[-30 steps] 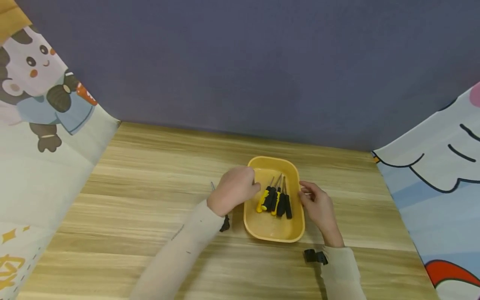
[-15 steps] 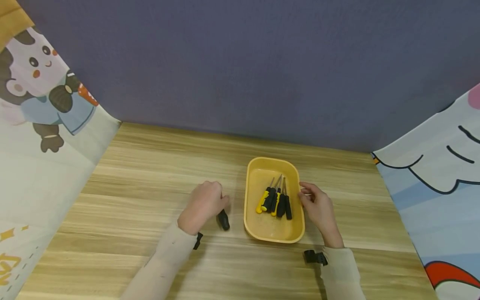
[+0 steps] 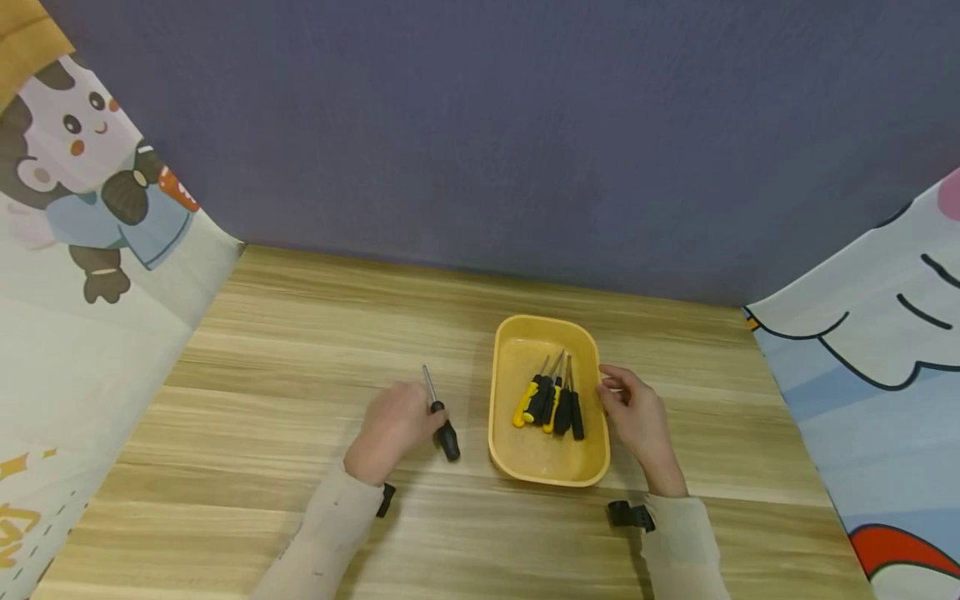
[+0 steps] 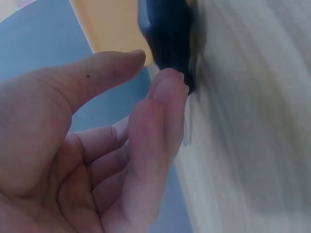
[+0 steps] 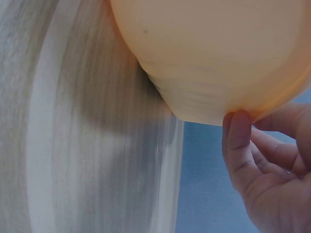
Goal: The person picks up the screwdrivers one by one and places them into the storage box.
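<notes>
A black-handled screwdriver (image 3: 447,437) lies on the table left of the yellow tray (image 3: 497,450), its metal shaft pointing away from me. My left hand (image 3: 393,425) is beside it, a little blurred in the head view. In the left wrist view the thumb (image 4: 114,70) stands apart from the fingers (image 4: 150,145), whose tips overlap the handle's narrow end; nothing is gripped. At the tray's right side my right hand (image 3: 637,417) pinches the rim between thumb and fingers (image 5: 238,136). Several screwdrivers (image 3: 551,404), black and black-yellow, lie together in the tray.
The wood-grain table (image 3: 330,325) ends at a dark blue back panel (image 3: 480,150). Printed cartoon sheets (image 3: 135,200) hang at the left and right sides. A black strap piece (image 3: 630,515) is at the right wrist.
My left hand has moved from over the tray's left rim leftward and down to the screwdriver on the table, uncovering its shaft. The right hand and the tray have stayed put.
</notes>
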Motion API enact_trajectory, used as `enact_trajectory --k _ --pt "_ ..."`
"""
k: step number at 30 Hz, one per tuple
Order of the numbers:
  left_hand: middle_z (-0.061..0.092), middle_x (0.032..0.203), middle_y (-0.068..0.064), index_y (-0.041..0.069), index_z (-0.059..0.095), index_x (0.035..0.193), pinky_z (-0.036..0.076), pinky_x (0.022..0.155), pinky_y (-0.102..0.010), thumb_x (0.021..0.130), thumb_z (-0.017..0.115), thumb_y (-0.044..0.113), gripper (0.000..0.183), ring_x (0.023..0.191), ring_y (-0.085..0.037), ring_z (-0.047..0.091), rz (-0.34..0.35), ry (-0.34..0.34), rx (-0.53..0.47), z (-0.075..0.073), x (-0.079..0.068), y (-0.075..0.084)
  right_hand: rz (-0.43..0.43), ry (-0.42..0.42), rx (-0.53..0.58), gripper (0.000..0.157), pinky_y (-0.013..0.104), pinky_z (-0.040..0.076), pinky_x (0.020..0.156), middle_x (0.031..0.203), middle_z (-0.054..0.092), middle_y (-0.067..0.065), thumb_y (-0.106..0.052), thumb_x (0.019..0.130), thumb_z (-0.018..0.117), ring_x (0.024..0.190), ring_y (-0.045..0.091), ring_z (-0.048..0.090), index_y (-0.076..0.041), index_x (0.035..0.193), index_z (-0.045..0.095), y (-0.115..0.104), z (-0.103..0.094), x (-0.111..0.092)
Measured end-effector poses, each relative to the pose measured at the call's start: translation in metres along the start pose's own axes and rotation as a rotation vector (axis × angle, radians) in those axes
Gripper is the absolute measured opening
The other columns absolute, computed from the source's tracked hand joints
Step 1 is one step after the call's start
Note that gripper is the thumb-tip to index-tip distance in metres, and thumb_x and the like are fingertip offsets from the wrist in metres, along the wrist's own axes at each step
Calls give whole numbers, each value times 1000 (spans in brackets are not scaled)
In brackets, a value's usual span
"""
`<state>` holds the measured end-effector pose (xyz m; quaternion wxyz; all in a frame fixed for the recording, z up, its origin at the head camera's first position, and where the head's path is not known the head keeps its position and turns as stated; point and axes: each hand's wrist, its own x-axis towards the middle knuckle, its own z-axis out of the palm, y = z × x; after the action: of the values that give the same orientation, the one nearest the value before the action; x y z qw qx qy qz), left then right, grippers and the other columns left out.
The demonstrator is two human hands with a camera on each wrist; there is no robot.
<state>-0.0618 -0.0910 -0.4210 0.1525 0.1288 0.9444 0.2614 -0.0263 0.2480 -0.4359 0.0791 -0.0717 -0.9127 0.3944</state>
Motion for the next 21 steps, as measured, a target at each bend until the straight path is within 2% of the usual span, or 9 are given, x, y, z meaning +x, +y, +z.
enact_trajectory --k 12,21 --pt "37 47 7 13 51 51 26 38 -20 90 75 34 50 41 -7 33 7 -7 -23 11 3 -5 12 -4 11 33 21 53 65 109 66 21 -8 99 62 89 31 67 1 131 61 0 1 0" --pt "40 48 5 11 55 54 25 36 -20 90 75 37 48 40 -7 32 -35 -45 -40 14 4 -4 -3 15 14 32 20 52 65 106 68 20 -7 99 63 87 30 67 1 130 63 -1 2 0"
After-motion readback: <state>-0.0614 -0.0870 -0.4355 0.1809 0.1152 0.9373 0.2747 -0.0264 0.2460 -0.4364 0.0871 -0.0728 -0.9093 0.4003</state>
